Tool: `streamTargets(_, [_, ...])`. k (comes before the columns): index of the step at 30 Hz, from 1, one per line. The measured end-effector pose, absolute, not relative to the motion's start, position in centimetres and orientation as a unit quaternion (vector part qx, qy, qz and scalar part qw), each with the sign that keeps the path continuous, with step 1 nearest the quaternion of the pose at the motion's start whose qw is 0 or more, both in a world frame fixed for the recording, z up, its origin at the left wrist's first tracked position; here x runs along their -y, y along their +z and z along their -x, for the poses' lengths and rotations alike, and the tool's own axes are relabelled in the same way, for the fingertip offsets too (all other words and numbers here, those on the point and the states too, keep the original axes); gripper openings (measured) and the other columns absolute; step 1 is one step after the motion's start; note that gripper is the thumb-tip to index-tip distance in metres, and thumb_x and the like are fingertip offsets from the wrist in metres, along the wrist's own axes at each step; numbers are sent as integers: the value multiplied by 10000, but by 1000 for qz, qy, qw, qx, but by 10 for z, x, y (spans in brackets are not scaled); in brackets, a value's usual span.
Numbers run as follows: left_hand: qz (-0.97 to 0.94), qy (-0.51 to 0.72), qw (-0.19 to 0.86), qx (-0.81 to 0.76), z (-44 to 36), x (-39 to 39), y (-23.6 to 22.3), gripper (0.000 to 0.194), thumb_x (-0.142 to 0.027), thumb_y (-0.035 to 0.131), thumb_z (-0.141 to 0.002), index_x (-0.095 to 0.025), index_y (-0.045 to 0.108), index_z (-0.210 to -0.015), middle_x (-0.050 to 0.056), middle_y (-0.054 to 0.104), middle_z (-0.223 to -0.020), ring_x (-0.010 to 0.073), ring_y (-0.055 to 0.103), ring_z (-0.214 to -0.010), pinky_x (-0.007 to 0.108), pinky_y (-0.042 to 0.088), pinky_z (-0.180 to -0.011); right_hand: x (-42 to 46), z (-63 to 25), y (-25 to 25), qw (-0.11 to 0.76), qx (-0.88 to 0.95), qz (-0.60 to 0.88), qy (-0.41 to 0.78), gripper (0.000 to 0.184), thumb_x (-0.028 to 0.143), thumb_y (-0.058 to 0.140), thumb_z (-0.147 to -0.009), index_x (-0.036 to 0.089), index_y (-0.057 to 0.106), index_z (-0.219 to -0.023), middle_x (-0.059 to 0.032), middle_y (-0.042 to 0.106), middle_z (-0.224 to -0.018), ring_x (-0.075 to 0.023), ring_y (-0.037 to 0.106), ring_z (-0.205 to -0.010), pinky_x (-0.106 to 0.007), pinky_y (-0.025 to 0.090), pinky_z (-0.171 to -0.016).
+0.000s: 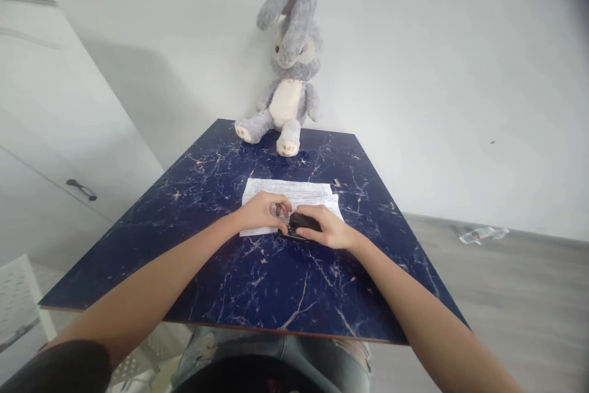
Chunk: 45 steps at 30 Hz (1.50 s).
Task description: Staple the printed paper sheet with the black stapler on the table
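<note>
A black stapler (306, 221) lies on the table near the lower edge of some printed paper (289, 188). My right hand (329, 227) is wrapped around the stapler from the right, with the thumb along its near side and the fingers over its top. At the stapler's front end is my left hand (262, 211), its fingers curved and apart from the thumb. The left thumb tip is at the front of the stapler's base; whether it presses there I cannot tell. Part of the paper is hidden under both hands.
A dark blue marbled table (285, 289) carries everything. At its far end a grey plush rabbit (289, 74) sits against the wall. A small metallic piece (335, 183) lies past the paper's upper right corner. Clear plastic packaging (483, 234) is on the floor at right.
</note>
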<state>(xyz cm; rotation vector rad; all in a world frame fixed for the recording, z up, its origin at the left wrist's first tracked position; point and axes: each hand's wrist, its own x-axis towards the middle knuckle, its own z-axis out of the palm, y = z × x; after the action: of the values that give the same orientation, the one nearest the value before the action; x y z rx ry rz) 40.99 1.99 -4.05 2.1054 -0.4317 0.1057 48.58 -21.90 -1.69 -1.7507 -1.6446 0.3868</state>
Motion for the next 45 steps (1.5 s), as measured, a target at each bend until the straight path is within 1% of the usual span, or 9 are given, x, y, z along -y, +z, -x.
streamTargets(5, [-894,198,400,41,-414,-39,-35,341,-440,578,-947,-167,737,-819,35,722,-723,142,634,-639,254,475,-636,222,-485,-12,274,677,665,154,180,353,616,-935,192,582,-1006,-51,630,-966,-189,565,-846,-314,440,-769])
streamTargets(11, [-950,191,209,130,-425,-34,-56,245,-397,687,-892,-220,741,-1054,61,724,-1064,241,618,-1040,378,470,-939,228,-491,-12,209,627,733,162,337,479,696,-867,184,568,-969,-49,627,-907,-189,549,-776,-311,422,-701])
streamTargets(16, [-959,186,176,124,-429,-32,-62,206,-244,643,-916,-210,714,-1106,81,688,-1077,254,585,-1054,422,449,-961,228,-491,-12,213,658,709,140,155,226,696,-818,180,596,-929,-52,630,-921,-190,556,-808,-316,423,-738])
streamTargets(21, [-964,170,171,110,-429,-33,-60,177,-193,571,-937,-194,735,-1004,84,680,-979,243,601,-987,394,472,-926,226,-490,-11,342,587,719,145,133,282,665,-853,193,610,-934,-35,650,-899,-200,581,-828,-343,459,-778])
streamTargets(26, [-965,152,190,96,-428,-26,-61,225,-192,516,-965,-199,739,-993,76,690,-973,232,619,-976,338,507,-832,225,-507,-19,639,346,657,200,460,614,516,-925,211,518,-1148,-86,665,-968,-254,648,-819,-400,531,-704])
streamTargets(29, [-959,144,219,111,-427,-24,-62,196,-181,557,-949,-198,752,-952,71,710,-970,236,641,-998,344,510,-857,228,-519,-20,685,286,623,247,652,738,254,-952,218,485,-1270,-123,657,-1010,-286,664,-859,-431,544,-682])
streamTargets(33, [-948,155,253,117,-428,-23,-62,153,-184,612,-927,-190,764,-949,68,735,-951,232,671,-963,362,510,-893,232,-522,-21,600,331,712,154,645,701,374,-951,218,494,-1362,-118,622,-1099,-296,624,-982,-458,539,-798])
streamTargets(40, [-942,180,247,141,-424,-19,-61,149,-202,620,-934,-186,766,-954,71,750,-953,224,677,-929,352,515,-864,223,-500,-25,169,543,820,-58,637,382,788,-780,208,551,-1345,-160,549,-1275,-372,472,-1152,-534,380,-996])
streamTargets(45, [-938,196,234,167,-421,-14,-60,149,-188,617,-934,-175,765,-932,67,757,-920,220,685,-908,354,520,-860,216,-494,-25,106,548,828,-50,567,376,768,-807,189,556,-1299,-138,628,-1160,-336,490,-1087,-479,360,-942])
